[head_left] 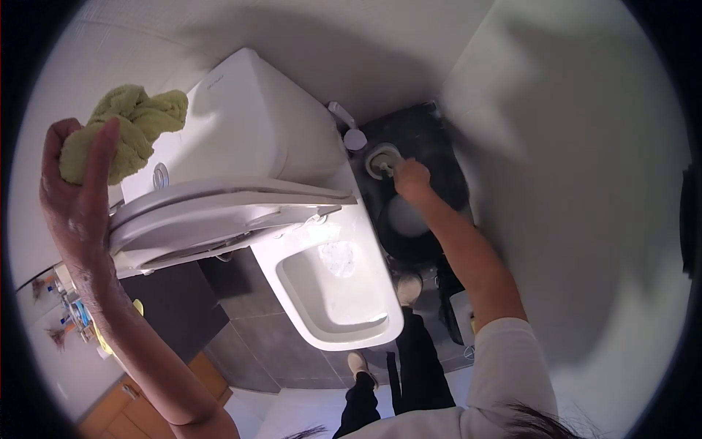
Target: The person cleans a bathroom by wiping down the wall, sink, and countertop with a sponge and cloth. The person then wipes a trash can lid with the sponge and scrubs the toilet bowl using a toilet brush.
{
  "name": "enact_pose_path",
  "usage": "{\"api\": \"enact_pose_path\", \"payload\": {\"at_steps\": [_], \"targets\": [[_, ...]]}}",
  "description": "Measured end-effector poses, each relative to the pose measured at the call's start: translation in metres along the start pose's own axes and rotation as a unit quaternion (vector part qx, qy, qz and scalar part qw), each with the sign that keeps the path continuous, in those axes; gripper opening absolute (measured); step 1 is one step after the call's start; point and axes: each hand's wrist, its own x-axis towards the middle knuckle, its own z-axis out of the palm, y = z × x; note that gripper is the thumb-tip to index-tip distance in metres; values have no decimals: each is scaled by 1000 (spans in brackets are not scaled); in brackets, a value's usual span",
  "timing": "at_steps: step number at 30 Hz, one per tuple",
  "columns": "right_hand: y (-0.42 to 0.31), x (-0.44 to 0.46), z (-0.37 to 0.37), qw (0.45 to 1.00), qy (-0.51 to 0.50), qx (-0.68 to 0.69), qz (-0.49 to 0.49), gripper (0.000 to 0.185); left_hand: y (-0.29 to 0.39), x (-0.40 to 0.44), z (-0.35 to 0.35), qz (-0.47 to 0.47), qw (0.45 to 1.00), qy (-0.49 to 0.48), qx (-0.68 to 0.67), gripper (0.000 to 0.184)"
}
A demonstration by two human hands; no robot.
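Note:
My left hand point(80, 175) is raised at the upper left, its fingers wrapped round a crumpled green cloth point(131, 132). Below and right of it stand the raised seat and lid point(219, 212) of a white toilet point(387, 300). My right hand point(412, 178) reaches to the dark floor beside the toilet, closed on the handle of a round, whitish object point(382, 159) whose kind I cannot make out. The toilet's tank point(248, 117) lies between my two hands.
A white bottle-like item point(355, 140) stands behind the toilet. A dark bin-like object point(450, 307) is near my feet at the right. Wooden cabinet point(121, 410) and small items on a counter are at the lower left; walls rise behind and at right.

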Motion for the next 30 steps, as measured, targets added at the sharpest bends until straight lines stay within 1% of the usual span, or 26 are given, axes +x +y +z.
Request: {"api": "enact_pose_path", "payload": {"at_steps": [2, 3, 5, 6, 8, 10, 12, 14, 15, 16, 17, 18, 19, 21, 23, 25, 27, 28, 30], "targets": [[12, -5, 29, 999, -40, -29, -19, 15, -1, 0, -2, -8, 999, -31, -21, 32], [16, -6, 42, 999, -38, -28, -16, 15, 1, 0, 0, -25, 999, -24, -16, 32], [20, -11, 58, 997, -63, -46, 18, 16, 4, -1, 1, -15, 1000, -20, -18, 31], [20, -14, 48, 997, -61, -42, 21, 16, 6, -1, 1, -11, 1000, -14, -15, 31], [19, -24, 26, 999, -25, -40, -14, 17, 3, -2, 2, -9, 1000, -14, -16, 29], [25, -21, 8, 1000, -26, -18, 1, 17, 6, -2, 2, 14, 999, -20, -46, 29], [37, -16, -9, 1000, -27, 3, 14, 18, 9, -2, 0, 19, 999, -24, -29, 29], [52, -11, -23, 999, 5, 23, -23, 17, 11, -2, 3, 50, 999, 2, -8, 28], [57, -13, -43, 999, 7, 23, -23, 17, 14, -3, 2, 41, 999, 0, -26, 27], [59, -19, -75, 988, -118, 94, 35, 16, 15, -4, 1, 40, 999, 1, -26, 27], [63, -27, -96, 953, -241, 161, 91, 16, 16, -4, 1, 60, 998, 9, -22, 27], [75, -36, -100, 931, -260, 233, 108, 16, 16, -4, 1, 79, 997, 18, -18, 26], [91, -49, -102, 903, -277, 304, 124, 17, 18, -5, 1, 79, 996, 26, -32, 26], [119, -92, -101, 821, -273, 488, 120, 22, 21, -5, 2, 78, 995, 33, -45, 26], [121, -156, -121, 695, -276, 645, 156, 19, 18, -4, 1, 87, 994, 38, -59, 25], [123, -207, -112, 580, -305, 736, 173, 22, 13, -4, 2, 99, 992, 39, -70, 25], [117, -256, -110, 385, -361, 833, 165, 24, 12, -3, 4, 106, 989, 51, -91, 25], [114, -278, -108, 386, -374, 826, 170, 24, 10, -4, 4, 106, 988, 54, -100, 25], [104, -322, -99, 320, -384, 850, 165, 28, 5, -5, 4, 124, 985, 64, -105, 26]]}}
